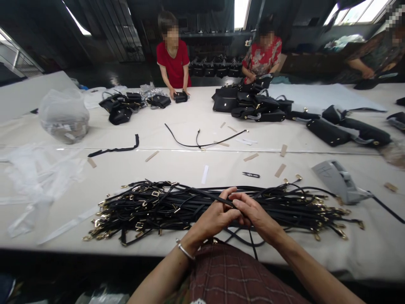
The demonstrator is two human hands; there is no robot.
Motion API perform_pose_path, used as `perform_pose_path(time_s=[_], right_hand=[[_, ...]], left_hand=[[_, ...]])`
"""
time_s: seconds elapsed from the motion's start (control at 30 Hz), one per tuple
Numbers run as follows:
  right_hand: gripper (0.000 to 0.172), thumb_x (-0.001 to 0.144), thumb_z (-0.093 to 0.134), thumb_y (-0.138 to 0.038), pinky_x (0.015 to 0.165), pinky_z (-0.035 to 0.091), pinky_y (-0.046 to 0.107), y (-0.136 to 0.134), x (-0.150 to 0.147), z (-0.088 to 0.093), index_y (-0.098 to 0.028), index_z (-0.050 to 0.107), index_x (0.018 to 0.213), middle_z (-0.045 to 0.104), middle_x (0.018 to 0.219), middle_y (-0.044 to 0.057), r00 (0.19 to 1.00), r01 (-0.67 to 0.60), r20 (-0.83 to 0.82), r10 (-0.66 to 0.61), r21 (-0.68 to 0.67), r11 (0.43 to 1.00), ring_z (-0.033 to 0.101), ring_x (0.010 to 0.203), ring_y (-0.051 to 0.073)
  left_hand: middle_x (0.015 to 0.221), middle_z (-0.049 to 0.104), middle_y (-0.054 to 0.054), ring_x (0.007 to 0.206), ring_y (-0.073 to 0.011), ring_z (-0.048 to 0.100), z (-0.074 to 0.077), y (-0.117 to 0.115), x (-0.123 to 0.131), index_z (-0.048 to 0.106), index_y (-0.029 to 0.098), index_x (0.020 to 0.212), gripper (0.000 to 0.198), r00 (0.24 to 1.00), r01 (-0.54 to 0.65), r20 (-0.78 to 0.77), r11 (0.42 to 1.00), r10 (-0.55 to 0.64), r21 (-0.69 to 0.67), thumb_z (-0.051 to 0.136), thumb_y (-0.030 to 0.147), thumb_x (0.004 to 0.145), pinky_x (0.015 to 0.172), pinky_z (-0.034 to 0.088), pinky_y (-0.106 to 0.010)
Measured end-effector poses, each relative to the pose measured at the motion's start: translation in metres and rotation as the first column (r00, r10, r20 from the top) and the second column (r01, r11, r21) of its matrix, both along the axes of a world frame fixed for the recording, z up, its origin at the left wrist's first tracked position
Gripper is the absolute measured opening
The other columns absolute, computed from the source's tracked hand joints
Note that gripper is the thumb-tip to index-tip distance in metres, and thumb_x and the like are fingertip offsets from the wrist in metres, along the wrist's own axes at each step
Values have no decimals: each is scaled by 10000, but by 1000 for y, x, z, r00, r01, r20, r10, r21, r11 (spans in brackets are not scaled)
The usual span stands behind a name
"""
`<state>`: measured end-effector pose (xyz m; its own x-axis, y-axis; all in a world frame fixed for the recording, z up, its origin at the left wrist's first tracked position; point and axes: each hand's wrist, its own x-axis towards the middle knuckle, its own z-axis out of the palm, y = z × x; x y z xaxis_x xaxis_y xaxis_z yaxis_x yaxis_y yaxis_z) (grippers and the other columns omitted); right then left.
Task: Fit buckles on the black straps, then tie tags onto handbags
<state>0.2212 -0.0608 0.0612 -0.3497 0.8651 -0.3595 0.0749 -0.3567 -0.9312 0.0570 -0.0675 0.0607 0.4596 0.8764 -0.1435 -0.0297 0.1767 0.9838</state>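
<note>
A large heap of black bag straps (177,211) with gold-coloured clasps and buckles lies along the near side of the table. Above its middle, my left hand (218,217) and my right hand (249,209) meet, both closed on one thin black strap (209,195). This strap runs off to the upper left over the heap, and a loose length hangs down below my hands towards the table edge. My fingertips overlap, so the exact grip is partly hidden.
Thread snips (251,175) lie beyond the heap, and a grey device (337,181) with a cord stands at right. A single strap (186,145), paper strips and a plastic bag (63,116) lie farther off. Co-workers across the table handle black bags (249,103).
</note>
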Motion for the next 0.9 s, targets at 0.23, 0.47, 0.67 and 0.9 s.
perform_pose_path(time_s=[0.23, 0.47, 0.67, 0.9], right_hand=[[514, 832, 590, -585, 597, 454, 289, 0, 2, -12, -186, 596, 1155, 648, 735, 4, 991, -27, 136, -1, 207, 978, 602, 677, 193], [479, 915, 539, -577, 1010, 427, 406, 25, -3, 15, -216, 651, 1209, 676, 1189, 85, 974, -126, 220, 45, 368, 921, 585, 1132, 263], [439, 879, 605, -591, 738, 468, 288, 45, -30, 57, -180, 719, 981, 660, 785, 22, 958, -176, -205, 200, 132, 976, 588, 756, 163], [384, 811, 692, -458, 811, 368, 295, 49, 4, 52, -185, 561, 575, 580, 843, 15, 980, -197, 35, 194, 189, 962, 501, 871, 188]], left_hand=[[1027, 693, -41, 967, -205, 625, 0, 1, -13, 639, 176, 1113, 380, 993, -54, -96, 994, 63, 100, 724, 255, 751, 859, 477, -297], [975, 737, -40, 907, -205, 647, -1, 7, -20, 721, 158, 1008, 264, 974, -149, -147, 976, 172, 158, 713, 249, 761, 858, 478, -293], [868, 723, -27, 829, -186, 640, 2, 3, -14, 737, 170, 877, 166, 966, -190, -144, 970, 213, 153, 758, 236, 725, 779, 480, -267], [837, 730, -11, 796, -160, 638, -1, -1, -28, 738, 184, 843, 133, 923, -296, -169, 918, 346, 265, 782, 209, 721, 779, 461, -246]])
